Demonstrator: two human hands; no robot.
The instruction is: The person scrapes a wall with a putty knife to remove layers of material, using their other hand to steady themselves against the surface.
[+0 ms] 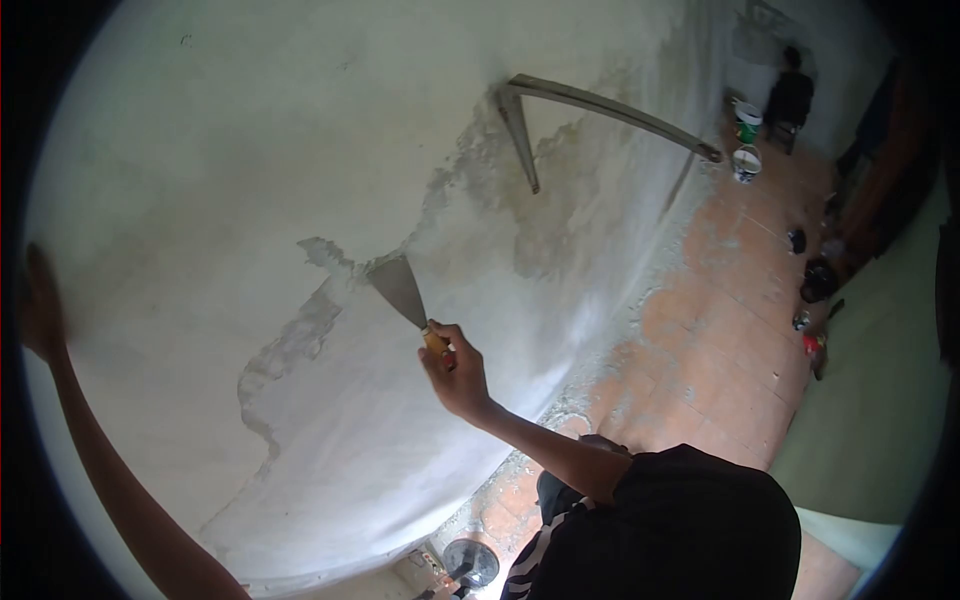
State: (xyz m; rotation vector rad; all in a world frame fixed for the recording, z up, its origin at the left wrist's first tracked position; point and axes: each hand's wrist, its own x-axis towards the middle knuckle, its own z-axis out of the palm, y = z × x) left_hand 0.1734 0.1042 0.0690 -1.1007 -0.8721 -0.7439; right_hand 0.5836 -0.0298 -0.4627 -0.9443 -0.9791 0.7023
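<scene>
My right hand (457, 372) is closed around the yellowish handle of a putty knife (398, 290). Its broad metal blade meets the pale wall (390, 420) along a ragged edge where the top coat has come away. The peeled edge runs from beside the metal bracket down toward the lower left, with greyish bare patches (290, 345) along it. At the far left of the view, my left hand (42, 305) rests against the wall with the fingers stretched out; it is dark and partly blurred. It holds nothing that I can see.
A grey metal bracket (610, 105) juts from the wall above the blade. Crumbs of plaster lie on the orange tiled floor (720, 300). Two buckets (747, 165) and a dark chair (790, 100) stand far back. Small items (818, 280) line the right side.
</scene>
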